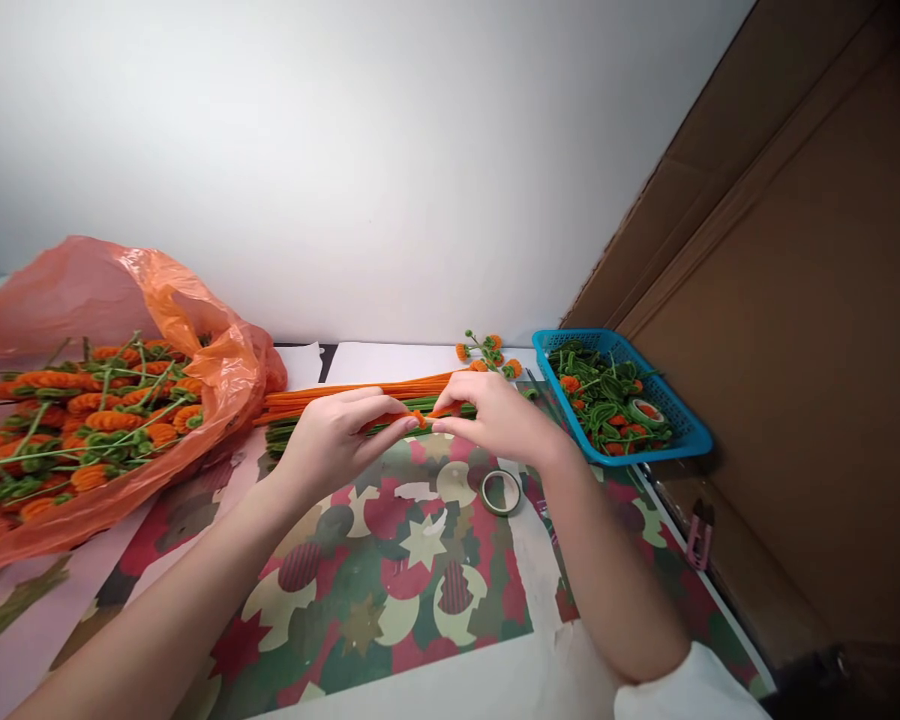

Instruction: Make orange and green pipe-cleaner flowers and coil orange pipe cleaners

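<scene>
Above the patterned table covering, my left hand (345, 430) and my right hand (487, 415) meet almost fingertip to fingertip. Both pinch a small orange fuzzy piece (420, 419) between thumb and fingers. Behind and below them lie long orange fuzzy stems (292, 403) and a bundle of green stems (277, 437), partly hidden by my hands. Beyond my right hand are small orange balls on green stems (493, 350). A roll of tape (501, 493) lies flat just in front of my right hand.
An orange plastic bag (217, 370) full of orange and green fuzzy pieces stands at the left. At the right is a blue basket (694, 440) of green and orange pieces. A pink-handled tool (699, 540) lies near the table's right edge, beside brown cardboard (795, 350).
</scene>
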`<state>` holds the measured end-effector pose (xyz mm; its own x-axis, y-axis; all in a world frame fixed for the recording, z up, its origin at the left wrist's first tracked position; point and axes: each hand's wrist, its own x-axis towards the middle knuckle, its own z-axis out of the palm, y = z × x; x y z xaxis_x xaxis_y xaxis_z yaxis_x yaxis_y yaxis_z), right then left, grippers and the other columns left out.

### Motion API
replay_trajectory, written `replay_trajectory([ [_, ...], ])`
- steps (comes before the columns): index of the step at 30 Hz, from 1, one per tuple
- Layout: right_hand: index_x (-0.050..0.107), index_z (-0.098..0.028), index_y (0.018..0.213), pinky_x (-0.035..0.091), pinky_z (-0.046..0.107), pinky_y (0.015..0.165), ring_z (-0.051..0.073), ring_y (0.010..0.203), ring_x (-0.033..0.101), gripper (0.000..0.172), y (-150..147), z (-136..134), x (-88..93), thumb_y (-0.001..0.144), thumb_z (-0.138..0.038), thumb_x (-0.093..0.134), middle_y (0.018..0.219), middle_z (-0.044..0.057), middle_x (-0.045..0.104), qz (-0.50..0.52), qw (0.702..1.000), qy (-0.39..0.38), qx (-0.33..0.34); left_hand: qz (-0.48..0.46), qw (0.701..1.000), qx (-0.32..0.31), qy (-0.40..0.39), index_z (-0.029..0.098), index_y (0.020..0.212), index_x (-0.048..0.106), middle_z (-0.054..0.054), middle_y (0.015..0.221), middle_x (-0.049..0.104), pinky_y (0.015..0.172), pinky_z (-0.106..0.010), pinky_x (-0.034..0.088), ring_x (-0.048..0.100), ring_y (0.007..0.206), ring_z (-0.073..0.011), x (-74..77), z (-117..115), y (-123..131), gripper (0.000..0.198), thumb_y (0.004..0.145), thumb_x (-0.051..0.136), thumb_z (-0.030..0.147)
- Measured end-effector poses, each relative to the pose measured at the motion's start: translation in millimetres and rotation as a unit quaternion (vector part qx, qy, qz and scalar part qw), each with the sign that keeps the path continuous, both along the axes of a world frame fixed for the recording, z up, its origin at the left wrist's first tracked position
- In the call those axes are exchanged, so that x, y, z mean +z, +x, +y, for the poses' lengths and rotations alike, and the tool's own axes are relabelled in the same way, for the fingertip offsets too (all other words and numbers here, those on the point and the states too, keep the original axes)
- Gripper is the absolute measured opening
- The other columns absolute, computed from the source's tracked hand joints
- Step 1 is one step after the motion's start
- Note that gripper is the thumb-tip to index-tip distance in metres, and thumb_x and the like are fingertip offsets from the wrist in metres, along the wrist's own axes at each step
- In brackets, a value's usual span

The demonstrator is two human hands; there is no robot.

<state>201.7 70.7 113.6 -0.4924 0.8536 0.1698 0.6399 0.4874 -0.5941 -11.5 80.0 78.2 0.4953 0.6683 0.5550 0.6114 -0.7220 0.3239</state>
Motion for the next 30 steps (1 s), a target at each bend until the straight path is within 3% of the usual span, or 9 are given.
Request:
replay_trajectory([
  [5, 0.064, -0.016, 0.081, 0.040, 0.026, 0.071, 0.014, 0.078, 0.055, 0.006, -10.2, -0.4, -5.3, 0.086, -0.018, 0.062, 0.086, 0.003, 0.062, 0.003, 0.999, 0.043, -0.025, 0.005, 1.000, 0.016, 0.026, 0.019, 0.077, 0.066, 0.000, 0.065, 0.064, 0.055, -0.022, 0.040, 0.052, 0.052, -0.0103, -4.2, 1.7, 0.1, 0.024, 0.090, 0.053, 0.033],
  [11, 0.062, -0.015, 0.080, 0.039, 0.025, 0.068, 0.014, 0.077, 0.054, 0.008, -17.6, -1.8, -4.1, 0.087, -0.014, 0.059, 0.085, 0.003, 0.060, 0.002, 0.997, 0.068, -0.033, -0.072, 0.997, 0.007, 0.023, 0.019, 0.089, 0.069, -0.004, 0.076, 0.071, 0.057, -0.024, 0.045, 0.059, 0.058, -0.0128, -7.2, 2.1, -1.0, 0.019, 0.086, 0.061, 0.035],
  [23, 0.062, -0.015, 0.076, 0.036, 0.025, 0.066, 0.013, 0.072, 0.049, 0.011, -20.8, 1.0, -11.5, 0.087, -0.018, 0.063, 0.077, 0.001, 0.056, -0.018, 0.993, 0.114, -0.016, -0.077, 0.997, 0.004, 0.029, 0.017, 0.080, 0.072, 0.000, 0.060, 0.063, 0.052, -0.023, 0.039, 0.050, 0.050, -0.0106, -4.7, 1.3, -0.1, 0.023, 0.086, 0.061, 0.036],
  [26, 0.060, -0.015, 0.074, 0.035, 0.025, 0.065, 0.013, 0.071, 0.048, 0.014, -22.0, 1.7, -12.7, 0.087, -0.018, 0.062, 0.074, 0.001, 0.055, -0.019, 0.992, 0.126, -0.015, -0.088, 0.996, 0.020, -0.006, 0.017, 0.075, 0.072, 0.001, 0.056, 0.060, 0.051, -0.023, 0.037, 0.047, 0.049, -0.0103, -4.5, 1.8, 0.1, 0.028, 0.084, 0.061, 0.041],
  [30, 0.058, -0.015, 0.073, 0.035, 0.025, 0.065, 0.013, 0.072, 0.049, 0.015, -21.9, 1.0, -13.0, 0.087, -0.016, 0.061, 0.075, 0.001, 0.055, -0.037, 0.989, 0.141, -0.008, -0.118, 0.980, 0.040, -0.155, 0.016, 0.071, 0.072, 0.001, 0.054, 0.060, 0.045, -0.022, 0.033, 0.043, 0.045, -0.0096, -5.1, 2.5, 0.8, 0.033, 0.081, 0.063, 0.047],
])
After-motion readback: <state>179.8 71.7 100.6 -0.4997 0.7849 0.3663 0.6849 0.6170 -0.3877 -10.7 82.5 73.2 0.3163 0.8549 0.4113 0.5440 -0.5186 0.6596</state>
